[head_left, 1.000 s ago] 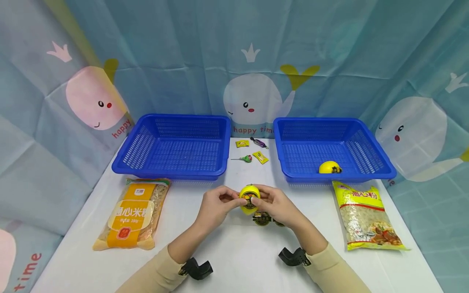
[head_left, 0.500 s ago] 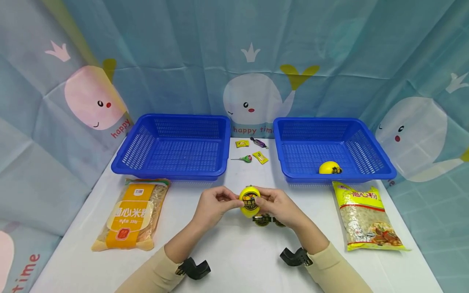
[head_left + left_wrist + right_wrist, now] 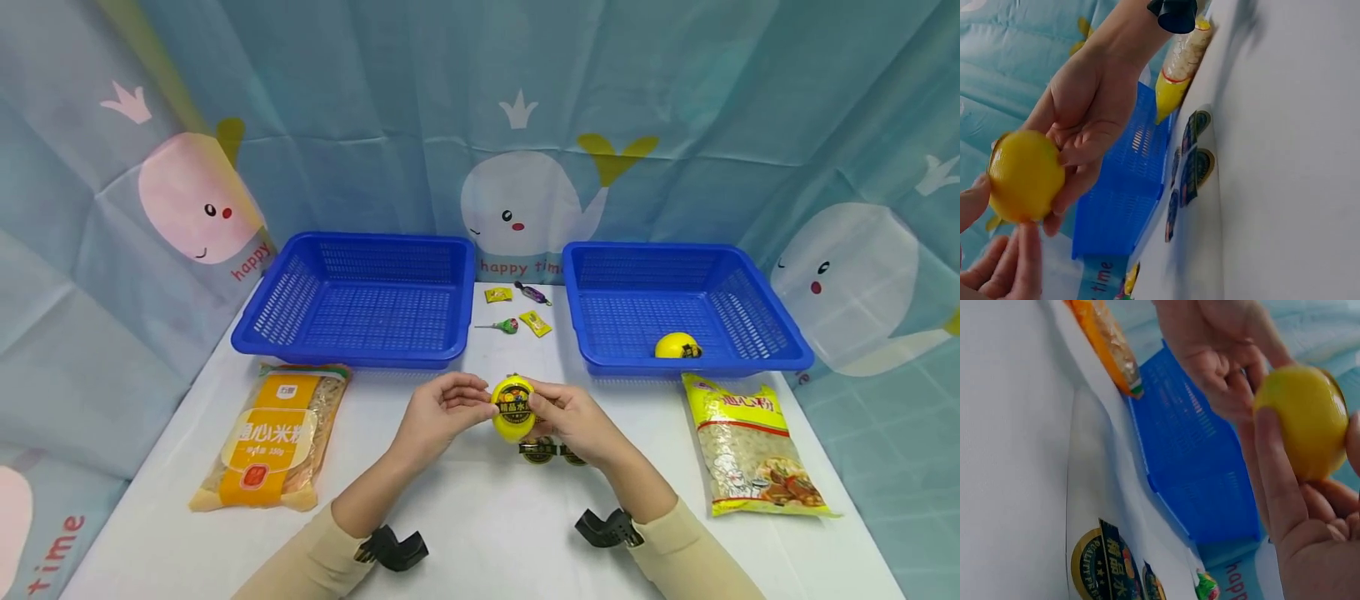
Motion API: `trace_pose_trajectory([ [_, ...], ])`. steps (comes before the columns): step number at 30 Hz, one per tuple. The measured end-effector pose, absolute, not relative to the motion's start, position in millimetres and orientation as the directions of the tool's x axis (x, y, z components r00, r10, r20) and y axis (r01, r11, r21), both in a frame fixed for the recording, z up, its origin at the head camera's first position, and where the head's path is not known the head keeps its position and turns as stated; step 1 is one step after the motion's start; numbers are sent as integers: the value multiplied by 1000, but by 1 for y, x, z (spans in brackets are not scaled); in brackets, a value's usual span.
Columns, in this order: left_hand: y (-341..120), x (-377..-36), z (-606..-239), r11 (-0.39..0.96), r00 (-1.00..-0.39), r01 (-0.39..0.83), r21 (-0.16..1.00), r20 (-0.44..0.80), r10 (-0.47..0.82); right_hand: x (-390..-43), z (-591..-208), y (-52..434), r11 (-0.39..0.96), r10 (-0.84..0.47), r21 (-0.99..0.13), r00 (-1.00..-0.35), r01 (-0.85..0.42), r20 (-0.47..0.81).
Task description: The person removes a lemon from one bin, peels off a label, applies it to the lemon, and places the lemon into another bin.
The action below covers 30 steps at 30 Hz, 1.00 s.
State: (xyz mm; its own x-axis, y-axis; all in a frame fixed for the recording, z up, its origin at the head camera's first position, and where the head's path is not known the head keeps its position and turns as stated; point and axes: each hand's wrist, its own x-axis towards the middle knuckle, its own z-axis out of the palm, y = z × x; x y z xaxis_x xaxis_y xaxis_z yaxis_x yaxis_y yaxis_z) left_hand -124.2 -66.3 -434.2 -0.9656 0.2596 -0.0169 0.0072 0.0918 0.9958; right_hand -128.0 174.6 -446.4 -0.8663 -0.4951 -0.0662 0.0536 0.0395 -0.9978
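A yellow lemon (image 3: 513,427) is held up above the table's middle, a round black-and-gold fruit sticker (image 3: 515,402) on its near side. My left hand (image 3: 441,417) pinches the lemon's left side between thumb and fingers. From the right, my right hand (image 3: 572,419) grips it, thumb on the sticker's edge. The left wrist view shows the lemon (image 3: 1027,176) between both hands' fingertips, its sticker mostly turned away. Below the right hand, more black-and-gold stickers (image 3: 537,450) lie on a clear backing strip (image 3: 1088,481) on the table, partly hidden by that hand.
A blue basket (image 3: 352,360) stands back left. Another blue basket (image 3: 697,364) at back right holds a second lemon (image 3: 677,345). Between them lie a lollipop (image 3: 508,326) and several wrapped candies (image 3: 536,323). Pasta bags flank the hands, one orange (image 3: 262,450), one yellow (image 3: 750,442).
Both thumbs covered part of the sticker a second ago. The left thumb has slid to the lemon's left edge and the right thumb to the right, baring more of the sticker. The lemon rose slightly.
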Motion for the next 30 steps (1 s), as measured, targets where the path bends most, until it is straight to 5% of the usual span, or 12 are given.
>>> trace_pose_trajectory([
  [9,-54,-112,-422,295,-973,75,953,5,232,-123,-442,168,76,-434,-997,-900,7,-39],
  [18,-56,-113,-424,265,-959,169,949,97,266,-125,-440,166,64,-470,-997,-883,-37,3],
  [30,-66,-121,-429,230,-955,25,973,-44,293,-124,-443,171,50,-492,-998,-870,25,-46],
])
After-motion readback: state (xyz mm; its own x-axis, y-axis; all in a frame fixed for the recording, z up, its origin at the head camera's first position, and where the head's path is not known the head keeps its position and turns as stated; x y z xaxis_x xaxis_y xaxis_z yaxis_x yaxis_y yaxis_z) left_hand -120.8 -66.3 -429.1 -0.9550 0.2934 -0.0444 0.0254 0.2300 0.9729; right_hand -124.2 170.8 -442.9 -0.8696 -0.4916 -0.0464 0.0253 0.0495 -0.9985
